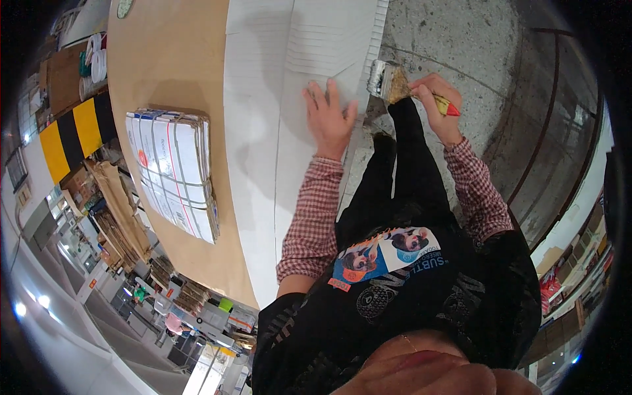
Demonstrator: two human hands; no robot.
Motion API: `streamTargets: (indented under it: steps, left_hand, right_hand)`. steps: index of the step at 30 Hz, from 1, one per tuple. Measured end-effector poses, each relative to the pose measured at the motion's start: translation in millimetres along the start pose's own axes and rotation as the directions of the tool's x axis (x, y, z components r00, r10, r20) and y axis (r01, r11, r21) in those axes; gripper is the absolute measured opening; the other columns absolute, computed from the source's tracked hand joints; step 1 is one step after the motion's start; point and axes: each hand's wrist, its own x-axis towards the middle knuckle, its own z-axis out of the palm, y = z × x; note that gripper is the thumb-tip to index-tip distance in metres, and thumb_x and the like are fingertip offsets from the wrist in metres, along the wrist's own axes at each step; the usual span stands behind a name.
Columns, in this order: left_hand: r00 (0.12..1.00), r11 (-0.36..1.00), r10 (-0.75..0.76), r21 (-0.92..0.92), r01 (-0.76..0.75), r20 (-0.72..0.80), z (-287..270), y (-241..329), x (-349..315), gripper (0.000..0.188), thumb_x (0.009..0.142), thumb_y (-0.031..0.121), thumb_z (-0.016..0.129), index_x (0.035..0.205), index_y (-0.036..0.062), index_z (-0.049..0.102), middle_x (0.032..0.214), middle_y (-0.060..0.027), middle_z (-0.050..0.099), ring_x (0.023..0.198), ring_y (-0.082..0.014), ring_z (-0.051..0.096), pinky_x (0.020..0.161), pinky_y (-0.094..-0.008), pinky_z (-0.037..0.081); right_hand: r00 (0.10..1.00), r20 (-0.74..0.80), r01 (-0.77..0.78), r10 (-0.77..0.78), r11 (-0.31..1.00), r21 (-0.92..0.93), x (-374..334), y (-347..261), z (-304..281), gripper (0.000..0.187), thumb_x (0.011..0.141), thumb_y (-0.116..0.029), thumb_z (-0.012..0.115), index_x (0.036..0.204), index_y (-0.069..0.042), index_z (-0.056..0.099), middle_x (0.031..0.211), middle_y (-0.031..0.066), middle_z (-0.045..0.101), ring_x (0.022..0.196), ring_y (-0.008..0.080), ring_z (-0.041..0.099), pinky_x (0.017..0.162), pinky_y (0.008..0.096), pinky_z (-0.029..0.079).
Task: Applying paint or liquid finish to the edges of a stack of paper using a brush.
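Observation:
My left hand (329, 122) lies flat with fingers spread on a stack of white cardboard sheets (253, 131). In my right hand (438, 105) is a wide paintbrush (397, 84), gripped by its yellow handle with a red tip. The brush points left toward the right edge of the stack, where the sheet edges show as fine layers. Its bristle end looks whitish and sits at that edge; whether it touches the cardboard I cannot tell. The head of the brush carries brownish stains.
Left of the sheets, on a tan board surface (174, 49), sits a strapped bundle of flat white printed cardboard (172, 172). A yellow-and-black striped barrier (78, 137) stands farther left, with shelves of stacked cardboard beyond. Grey speckled concrete floor (454, 39) lies to the right.

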Motion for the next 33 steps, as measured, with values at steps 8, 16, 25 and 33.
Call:
streamTargets:
  steps: [8,16,25,33]
  left_hand:
    - [0.996,0.999,-0.024,0.046,0.028,-0.092,5,-13,-47,0.072,0.083,0.042,0.060,0.138,0.0048,0.035,0.142,-0.0286,0.026,0.130,-0.0502,0.023,0.104,-0.0534,0.024]
    - [0.994,0.992,0.110,-0.063,-0.111,-0.025,-13,-26,-26,0.040,0.089,0.029,0.050,0.118,0.0013,0.054,0.119,-0.0277,0.049,0.105,-0.0460,0.049,0.081,-0.0458,0.047]
    - [0.997,0.987,0.076,-0.138,-0.078,-0.016,-21,-18,-21,0.038,0.090,0.028,0.047,0.117,0.0018,0.055,0.113,-0.0281,0.054,0.104,-0.0467,0.051,0.089,-0.0441,0.044]
    - [0.987,0.986,-0.116,0.102,0.128,-0.115,14,-17,-94,0.073,0.083,0.048,0.056,0.137,0.0046,0.035,0.140,-0.0291,0.027,0.129,-0.0486,0.024,0.104,-0.0537,0.024]
  right_hand:
    - [0.997,-0.080,0.015,-0.013,1.000,0.020,-6,-12,-1,0.011,0.084,-0.002,0.056,0.078,0.005,0.062,0.080,0.0114,0.064,0.072,0.0158,0.058,0.064,0.0275,0.046]
    - [0.995,-0.050,0.090,-0.091,0.995,-0.031,-17,-3,19,0.013,0.085,-0.004,0.055,0.077,0.004,0.062,0.082,0.0110,0.064,0.073,0.0170,0.058,0.066,0.0276,0.045]
    - [0.996,-0.082,0.042,-0.043,0.999,-0.007,-18,-7,14,0.013,0.085,-0.002,0.053,0.077,0.004,0.061,0.080,0.0106,0.064,0.072,0.0167,0.058,0.066,0.0278,0.045]
    - [0.998,-0.011,-0.060,0.062,0.994,0.091,-39,-22,7,0.012,0.084,-0.003,0.055,0.078,0.004,0.062,0.079,0.0103,0.064,0.073,0.0173,0.058,0.067,0.0282,0.046]
